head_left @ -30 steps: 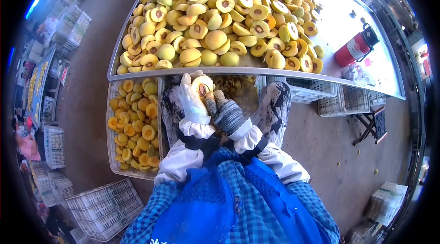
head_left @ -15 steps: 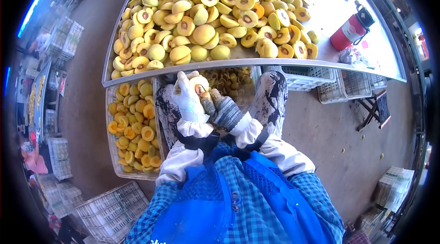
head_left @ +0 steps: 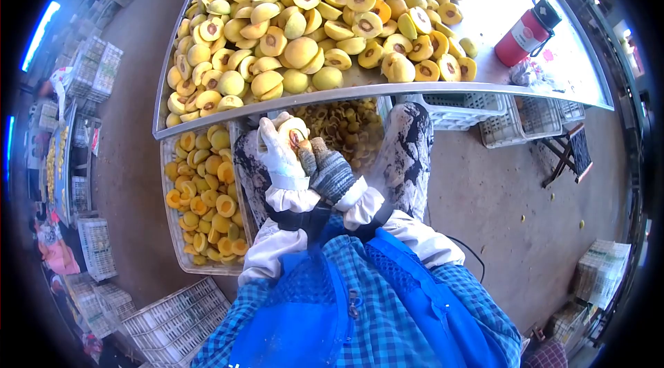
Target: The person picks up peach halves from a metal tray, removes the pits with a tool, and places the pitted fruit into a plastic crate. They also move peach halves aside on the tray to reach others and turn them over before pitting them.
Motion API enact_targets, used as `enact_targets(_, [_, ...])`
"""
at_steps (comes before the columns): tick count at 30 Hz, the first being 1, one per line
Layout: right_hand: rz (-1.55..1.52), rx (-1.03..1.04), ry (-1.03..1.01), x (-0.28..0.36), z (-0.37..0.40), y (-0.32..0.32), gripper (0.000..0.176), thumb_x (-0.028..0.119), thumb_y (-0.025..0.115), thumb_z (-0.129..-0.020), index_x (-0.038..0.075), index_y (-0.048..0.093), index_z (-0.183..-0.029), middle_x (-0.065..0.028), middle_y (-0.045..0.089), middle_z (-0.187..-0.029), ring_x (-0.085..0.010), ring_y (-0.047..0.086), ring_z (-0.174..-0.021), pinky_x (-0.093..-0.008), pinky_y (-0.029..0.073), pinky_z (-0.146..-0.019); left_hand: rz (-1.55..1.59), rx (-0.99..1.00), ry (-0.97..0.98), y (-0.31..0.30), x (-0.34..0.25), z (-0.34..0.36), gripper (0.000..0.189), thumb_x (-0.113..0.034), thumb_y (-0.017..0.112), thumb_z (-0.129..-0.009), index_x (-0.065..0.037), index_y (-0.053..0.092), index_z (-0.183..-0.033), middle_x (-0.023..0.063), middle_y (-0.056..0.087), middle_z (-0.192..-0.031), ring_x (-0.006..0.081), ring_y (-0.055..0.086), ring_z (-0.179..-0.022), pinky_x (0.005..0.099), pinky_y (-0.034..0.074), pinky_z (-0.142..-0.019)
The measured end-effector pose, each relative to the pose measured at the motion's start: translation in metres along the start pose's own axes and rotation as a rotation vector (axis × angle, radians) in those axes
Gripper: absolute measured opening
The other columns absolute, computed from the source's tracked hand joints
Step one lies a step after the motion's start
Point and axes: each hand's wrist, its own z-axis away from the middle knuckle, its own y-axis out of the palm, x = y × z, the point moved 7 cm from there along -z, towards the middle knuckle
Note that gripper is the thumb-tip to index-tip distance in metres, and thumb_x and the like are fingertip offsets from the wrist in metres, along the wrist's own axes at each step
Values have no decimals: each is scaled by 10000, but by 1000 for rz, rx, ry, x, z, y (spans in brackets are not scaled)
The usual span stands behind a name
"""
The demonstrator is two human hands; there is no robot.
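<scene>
Fingers (head_left: 270, 134) of left hand (head_left: 280, 155) clasp peach half (head_left: 289, 126); right hand (head_left: 330, 173), perhaps clenched, presses its pit (head_left: 297, 138).

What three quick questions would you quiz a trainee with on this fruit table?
1. True or false: the left hand holds a fruit half with its stone in.
2. The red flask stands on: A the table; B the floor; C a stool.
3. The grey knit glove is on which hand?
Key: 1 true; 2 A; 3 the right hand.
</scene>
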Motion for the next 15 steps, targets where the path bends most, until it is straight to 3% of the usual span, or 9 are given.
enact_targets(2, [-66,-59,-95,15,3,-9,231,263,489,-924,33,493,-927,-258,558,-701,-448,553,-695,-477,411,-556,-38,-18,19,0,-3,2,409,-381,510,-922,17,596,-892,92,622,-815,166,587,-656,271,508,-602])
enact_targets(5, [4,84,-37,4,-2,1,304,299,439,-916,71,506,-1106,-246,533,-912,-398,575,-755,-474,458,-610,-58,-15,18,1,-6,1,408,-384,514,-920,14,598,-884,91,627,-825,163,586,-659,267,508,-595])
enact_targets(8, [39,133,-75,7,0,2,307,250,436,-914,77,501,-1160,-239,534,-922,-398,573,-752,-458,464,-619,-64,-12,-9,4,-8,7,418,-392,512,-919,12,604,-867,88,629,-818,161,585,-646,264,506,-567])
enact_targets(11, [118,18,-494,18,7,0,306,196,432,-910,70,500,-1180,-237,534,-907,-398,569,-755,-446,465,-628,-63,-6,-23,9,-12,12,433,-405,510,-917,10,610,-843,85,629,-798,158,583,-624,260,501,-536])
enact_targets(14, [-168,103,-276,17,5,-8,289,161,419,-911,69,512,-1168,-231,537,-903,-401,567,-761,-447,463,-635,-119,-15,40,12,-15,14,465,-422,477,-923,17,599,-832,92,616,-781,179,583,-612,273,504,-527])
enact_targets(15, [-174,89,-308,16,5,-8,287,163,419,-912,59,513,-1163,-231,537,-909,-402,566,-761,-446,464,-633,-149,-19,73,14,-16,15,479,-428,460,-926,22,592,-831,97,609,-776,190,583,-610,281,506,-527])
